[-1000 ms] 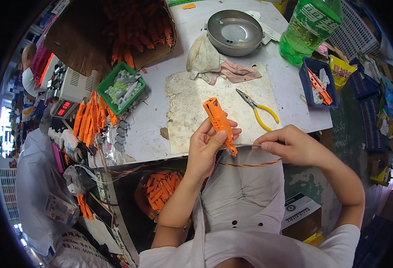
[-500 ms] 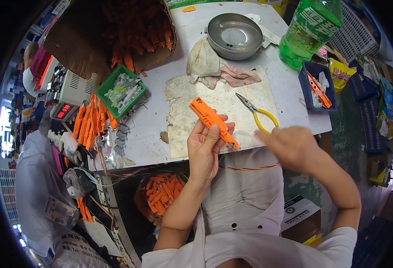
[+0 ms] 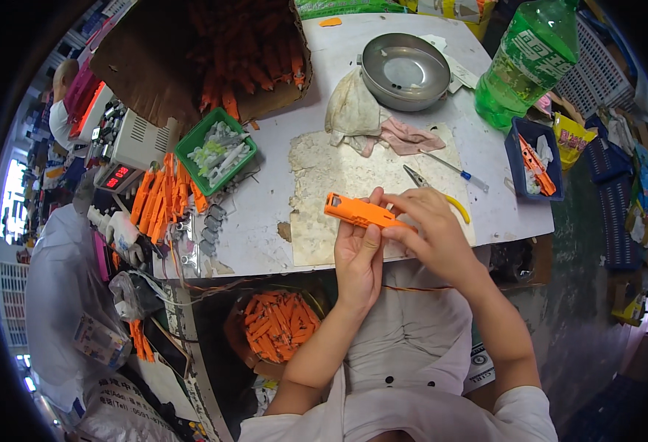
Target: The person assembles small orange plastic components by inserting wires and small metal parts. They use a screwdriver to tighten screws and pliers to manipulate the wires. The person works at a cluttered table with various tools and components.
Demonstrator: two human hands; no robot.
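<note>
A long orange plastic housing [image 3: 358,211] is held between both hands above the front of the table. My left hand [image 3: 358,258] grips it from below, thumb along its near side. My right hand [image 3: 434,232] closes its fingers on the right end and hides that end. Behind my right hand lie pliers [image 3: 456,208] with yellow handles, partly covered by it. A thin screwdriver [image 3: 465,174] with a clear and blue handle rests just beyond them on the worn pale board [image 3: 313,221].
Past the board are cloths [image 3: 353,110], a round metal pan [image 3: 405,71] and a green bottle [image 3: 523,66]. A blue bin [image 3: 534,158] stands right. On the left are a green basket [image 3: 216,151], orange pieces [image 3: 163,195] and a cardboard box [image 3: 147,66]. More orange pieces [image 3: 280,324] sit below the table.
My right hand has come left onto the orange housing, which has turned closer to level. A screwdriver now lies on the table. The whole view has shifted slightly.
</note>
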